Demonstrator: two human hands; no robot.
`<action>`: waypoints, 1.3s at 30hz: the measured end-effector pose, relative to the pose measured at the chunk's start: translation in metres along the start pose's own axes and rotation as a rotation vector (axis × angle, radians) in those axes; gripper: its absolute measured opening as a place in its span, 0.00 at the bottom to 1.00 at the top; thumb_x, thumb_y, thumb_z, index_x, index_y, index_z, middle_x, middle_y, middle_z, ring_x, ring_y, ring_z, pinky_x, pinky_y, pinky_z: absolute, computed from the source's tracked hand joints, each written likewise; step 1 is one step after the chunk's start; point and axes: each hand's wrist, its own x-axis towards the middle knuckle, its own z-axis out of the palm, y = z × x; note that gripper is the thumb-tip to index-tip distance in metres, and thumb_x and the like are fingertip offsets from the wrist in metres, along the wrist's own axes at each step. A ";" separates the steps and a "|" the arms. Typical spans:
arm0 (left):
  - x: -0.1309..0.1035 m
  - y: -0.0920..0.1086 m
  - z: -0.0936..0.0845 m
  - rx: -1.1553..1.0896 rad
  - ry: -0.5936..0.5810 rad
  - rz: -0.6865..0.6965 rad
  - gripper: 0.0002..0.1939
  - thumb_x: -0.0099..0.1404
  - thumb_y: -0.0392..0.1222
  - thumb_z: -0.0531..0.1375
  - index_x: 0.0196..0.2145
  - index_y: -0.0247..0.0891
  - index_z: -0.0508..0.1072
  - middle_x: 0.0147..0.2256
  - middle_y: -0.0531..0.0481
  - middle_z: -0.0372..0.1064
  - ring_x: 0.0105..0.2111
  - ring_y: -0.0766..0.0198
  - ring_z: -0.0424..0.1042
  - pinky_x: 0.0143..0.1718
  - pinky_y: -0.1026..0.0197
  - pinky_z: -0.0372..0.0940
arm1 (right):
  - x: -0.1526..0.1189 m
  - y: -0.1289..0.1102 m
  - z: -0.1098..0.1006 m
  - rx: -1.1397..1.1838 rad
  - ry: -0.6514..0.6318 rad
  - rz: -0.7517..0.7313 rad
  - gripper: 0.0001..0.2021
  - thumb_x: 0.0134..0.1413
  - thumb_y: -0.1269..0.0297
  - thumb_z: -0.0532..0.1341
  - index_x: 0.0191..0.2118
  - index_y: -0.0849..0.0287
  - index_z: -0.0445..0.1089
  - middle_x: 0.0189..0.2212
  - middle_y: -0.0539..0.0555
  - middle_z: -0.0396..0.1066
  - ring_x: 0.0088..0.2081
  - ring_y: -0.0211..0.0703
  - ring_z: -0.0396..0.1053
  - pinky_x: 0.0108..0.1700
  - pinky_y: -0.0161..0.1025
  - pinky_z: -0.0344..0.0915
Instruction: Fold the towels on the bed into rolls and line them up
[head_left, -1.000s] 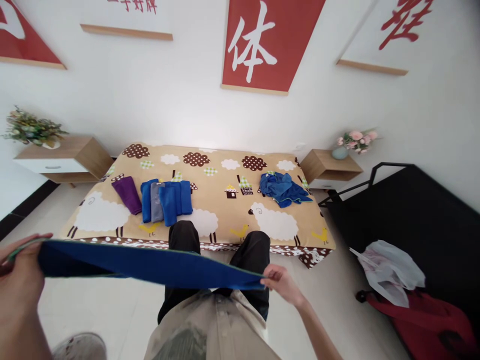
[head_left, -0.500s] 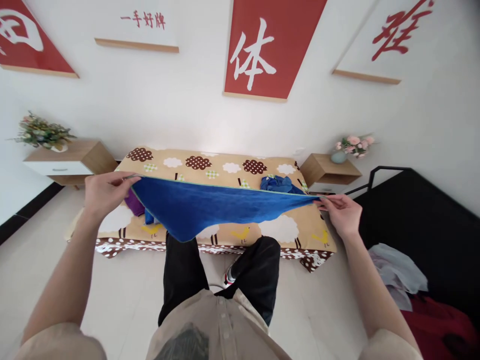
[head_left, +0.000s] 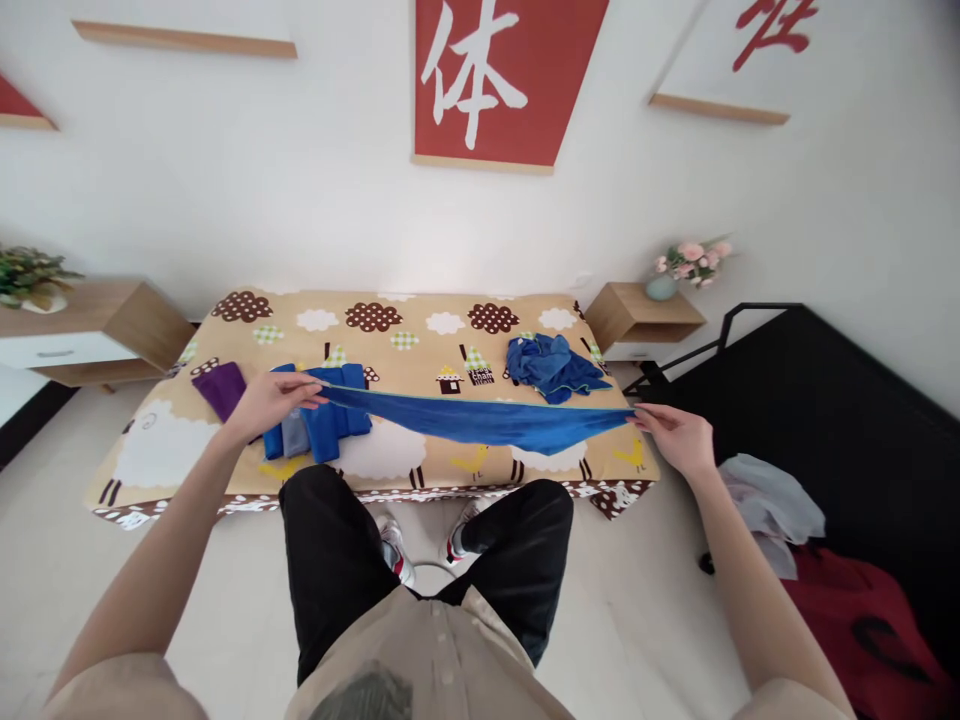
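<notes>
A blue cloth (head_left: 480,420) with a pale green edge is stretched between my two hands above the bed. My left hand (head_left: 276,402) pinches one top corner, fingers closed. The opposite corner is pinched in my right hand (head_left: 679,436). Below the taut edge the cloth sags in a shallow curve. Behind my left hand lie several folded blue cloths (head_left: 325,430), with a folded purple cloth (head_left: 219,390) beside them. A crumpled heap of blue cloth (head_left: 553,366) rests on the bed further right.
The low bed (head_left: 420,355) has a patterned cover. Wooden nightstands (head_left: 131,325) stand at both ends; flowers in a vase (head_left: 661,288) top the right one. At right are a black panel (head_left: 840,410), a white plastic bag (head_left: 776,505) and a red bag (head_left: 855,620).
My left hand has moved right, nearer my right hand. The cloth hangs shallower than before. The view has shifted, and the folded cloths at left now show more fully.
</notes>
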 end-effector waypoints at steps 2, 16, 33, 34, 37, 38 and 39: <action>0.016 -0.009 0.008 -0.042 -0.052 -0.052 0.42 0.44 0.74 0.72 0.40 0.31 0.82 0.36 0.41 0.82 0.38 0.48 0.82 0.46 0.49 0.79 | 0.016 0.006 0.009 -0.006 -0.032 0.030 0.15 0.50 0.52 0.72 0.37 0.58 0.82 0.32 0.58 0.83 0.34 0.53 0.83 0.38 0.43 0.82; 0.108 -0.046 0.061 0.111 0.197 0.022 0.22 0.59 0.55 0.66 0.41 0.33 0.83 0.41 0.42 0.82 0.47 0.51 0.80 0.58 0.50 0.71 | 0.102 0.037 0.103 -0.225 0.091 -0.115 0.13 0.58 0.60 0.62 0.41 0.61 0.81 0.38 0.61 0.83 0.39 0.52 0.82 0.51 0.49 0.77; 0.060 -0.216 0.169 0.713 -0.350 0.043 0.19 0.73 0.39 0.51 0.45 0.37 0.82 0.54 0.41 0.76 0.55 0.54 0.74 0.62 0.54 0.65 | 0.005 0.175 0.147 -0.759 -0.537 0.159 0.13 0.61 0.73 0.56 0.44 0.60 0.79 0.53 0.61 0.79 0.55 0.48 0.77 0.60 0.42 0.69; 0.060 -0.224 0.181 0.763 -0.391 0.003 0.19 0.73 0.37 0.51 0.44 0.37 0.83 0.53 0.40 0.76 0.54 0.54 0.74 0.61 0.55 0.66 | -0.001 0.179 0.155 -0.833 -0.605 0.215 0.14 0.62 0.74 0.56 0.44 0.60 0.79 0.53 0.61 0.79 0.55 0.47 0.77 0.60 0.40 0.69; 0.057 -0.241 0.212 0.829 -0.460 -0.070 0.17 0.69 0.32 0.54 0.41 0.36 0.83 0.50 0.39 0.76 0.50 0.53 0.76 0.56 0.54 0.68 | -0.016 0.188 0.178 -0.938 -0.698 0.321 0.14 0.61 0.78 0.57 0.41 0.60 0.80 0.47 0.62 0.80 0.52 0.49 0.78 0.55 0.38 0.69; 0.055 -0.246 0.219 0.847 -0.483 -0.092 0.16 0.68 0.31 0.54 0.40 0.36 0.83 0.49 0.38 0.76 0.49 0.52 0.76 0.54 0.54 0.69 | -0.020 0.191 0.184 -0.962 -0.725 0.349 0.14 0.60 0.79 0.57 0.40 0.60 0.80 0.46 0.62 0.80 0.50 0.49 0.79 0.53 0.38 0.69; 0.053 -0.251 0.223 0.866 -0.504 -0.115 0.16 0.68 0.30 0.54 0.39 0.35 0.83 0.48 0.38 0.76 0.49 0.52 0.77 0.53 0.54 0.69 | -0.024 0.193 0.188 -0.985 -0.754 0.375 0.14 0.60 0.79 0.57 0.40 0.61 0.80 0.46 0.63 0.80 0.50 0.49 0.79 0.51 0.38 0.69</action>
